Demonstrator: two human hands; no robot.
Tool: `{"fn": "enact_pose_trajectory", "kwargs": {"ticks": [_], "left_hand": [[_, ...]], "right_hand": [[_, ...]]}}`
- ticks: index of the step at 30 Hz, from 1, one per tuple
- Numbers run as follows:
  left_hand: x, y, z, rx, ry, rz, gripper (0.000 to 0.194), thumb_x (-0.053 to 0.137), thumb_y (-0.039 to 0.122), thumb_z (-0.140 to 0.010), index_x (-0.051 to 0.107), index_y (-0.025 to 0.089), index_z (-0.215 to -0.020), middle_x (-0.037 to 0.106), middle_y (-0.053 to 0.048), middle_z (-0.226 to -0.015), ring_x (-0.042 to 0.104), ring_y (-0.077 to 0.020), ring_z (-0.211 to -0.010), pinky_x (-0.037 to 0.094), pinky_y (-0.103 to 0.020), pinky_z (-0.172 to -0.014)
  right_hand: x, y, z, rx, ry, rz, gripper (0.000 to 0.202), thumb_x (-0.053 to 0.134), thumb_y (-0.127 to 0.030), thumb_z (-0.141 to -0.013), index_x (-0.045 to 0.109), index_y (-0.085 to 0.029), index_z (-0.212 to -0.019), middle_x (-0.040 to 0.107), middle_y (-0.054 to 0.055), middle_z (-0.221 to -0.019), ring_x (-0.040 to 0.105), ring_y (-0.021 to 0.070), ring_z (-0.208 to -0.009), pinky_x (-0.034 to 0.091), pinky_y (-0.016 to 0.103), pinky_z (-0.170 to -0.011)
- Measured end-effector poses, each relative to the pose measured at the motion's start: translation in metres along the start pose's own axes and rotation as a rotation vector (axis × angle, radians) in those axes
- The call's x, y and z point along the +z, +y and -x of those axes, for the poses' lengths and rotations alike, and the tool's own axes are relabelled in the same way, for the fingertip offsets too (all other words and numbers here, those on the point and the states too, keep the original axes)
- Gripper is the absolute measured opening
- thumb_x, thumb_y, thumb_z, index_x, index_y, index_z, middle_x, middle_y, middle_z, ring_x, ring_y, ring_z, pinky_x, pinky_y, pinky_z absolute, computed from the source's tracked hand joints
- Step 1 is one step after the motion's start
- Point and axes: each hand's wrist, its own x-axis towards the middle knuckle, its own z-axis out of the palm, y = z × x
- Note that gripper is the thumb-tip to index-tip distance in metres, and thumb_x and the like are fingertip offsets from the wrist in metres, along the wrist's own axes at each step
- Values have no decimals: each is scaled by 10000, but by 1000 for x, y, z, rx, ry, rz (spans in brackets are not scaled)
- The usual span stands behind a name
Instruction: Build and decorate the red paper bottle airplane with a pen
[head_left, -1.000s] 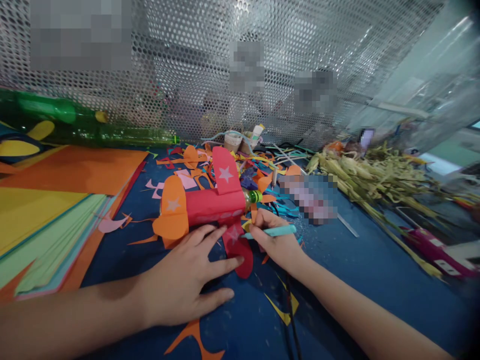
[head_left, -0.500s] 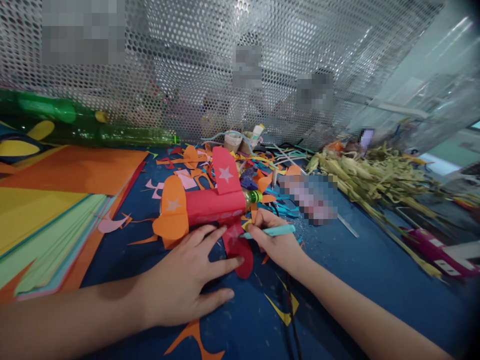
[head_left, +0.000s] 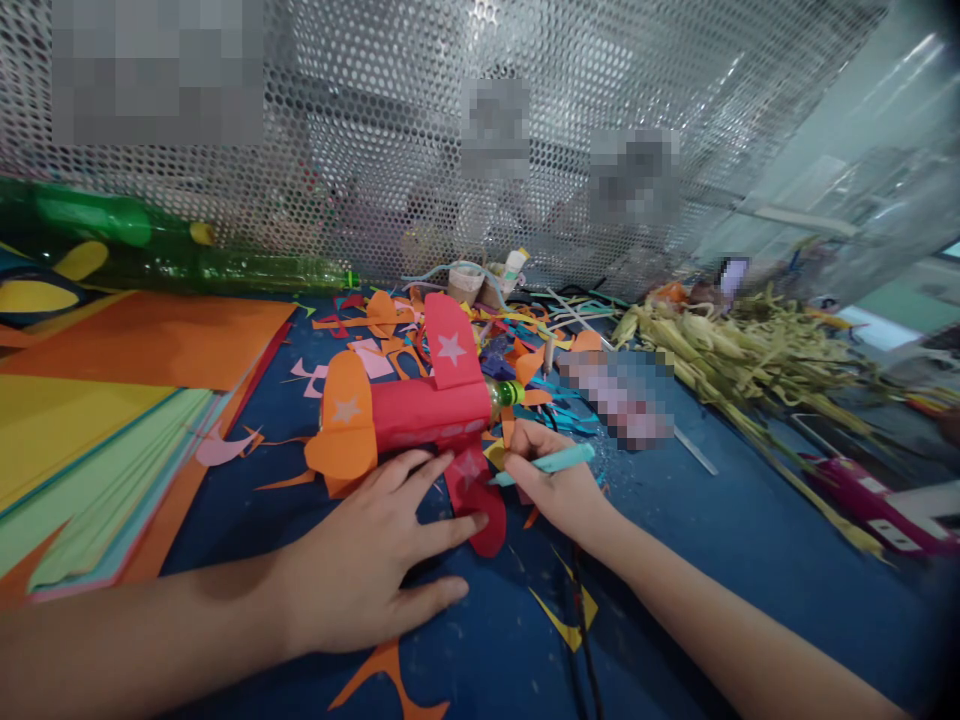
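A toy airplane, made of a bottle wrapped in red paper, lies on the blue table with its green cap toward the right. Its red wings carry pale stars, and an orange paper tail covers the left end. My left hand is spread, its fingers resting on the near wing and beside the body. In my right hand is a light-blue pen, pinched between thumb and fingers, its tip at the right edge of the near wing by the star.
Coloured paper sheets are stacked at the left, below green bottles. Paper scraps lie behind the airplane, near paper cups. Dried corn husks and a magenta power strip are at the right. A perforated metal screen stands behind.
The pen tip has shifted slightly right and down, from beside the star to the wing's edge. My left hand and the airplane have stayed in place.
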Motion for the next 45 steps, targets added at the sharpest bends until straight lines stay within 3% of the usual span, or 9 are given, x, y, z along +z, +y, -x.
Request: {"fn": "enact_pose_trajectory", "kwargs": {"ticks": [6, 20, 27, 33, 39, 45], "left_hand": [[0, -1, 0, 12, 19, 7, 452, 551, 461, -862, 531, 329, -1294, 360, -135, -1450, 344, -391, -1284, 386, -585, -973], [1, 0, 1, 12, 58, 26, 441, 576, 458, -846, 562, 321, -1265, 362, -106, -1455, 344, -377, -1284, 382, -565, -988], [1, 0, 1, -2, 19, 18, 438, 559, 465, -856, 550, 335, -1274, 367, -126, -1447, 338, -393, -1290, 376, -590, -980], [1, 0, 1, -2, 37, 20, 451, 572, 463, -848, 547, 334, -1280, 361, -110, -1457, 346, -382, -1286, 383, -569, -985], [1, -1, 1, 7, 37, 16, 455, 561, 475, -853, 543, 331, -1284, 359, -112, -1457, 342, -385, -1285, 376, -577, -990], [0, -1, 0, 2, 24, 15, 450, 564, 463, -853, 541, 337, -1284, 364, -116, -1454, 349, -389, -1282, 383, -583, -980]], "right_hand": [[0, 1, 0, 22, -37, 3, 209, 524, -198, -737, 358, -222, -613, 374, -68, -533, 339, 98, -497, 287, 228, -482], [0, 6, 0, -27, -27, 27, 224, 514, -185, -719, 330, -221, -597, 346, -65, -555, 320, 99, -512, 278, 230, -488], [0, 4, 0, -56, -28, 51, 231, 513, -177, -718, 324, -219, -592, 337, -61, -562, 318, 102, -526, 281, 233, -500], [0, 0, 1, 16, -14, 35, 227, 531, -197, -728, 345, -223, -599, 363, -66, -532, 330, 101, -498, 285, 225, -471], [-1, 0, 1, -25, -9, 34, 238, 513, -170, -714, 318, -224, -587, 326, -68, -533, 313, 98, -502, 274, 227, -475], [-1, 1, 1, 25, -24, 11, 216, 516, -199, -742, 344, -227, -615, 349, -72, -539, 323, 95, -485, 276, 229, -468]]}}
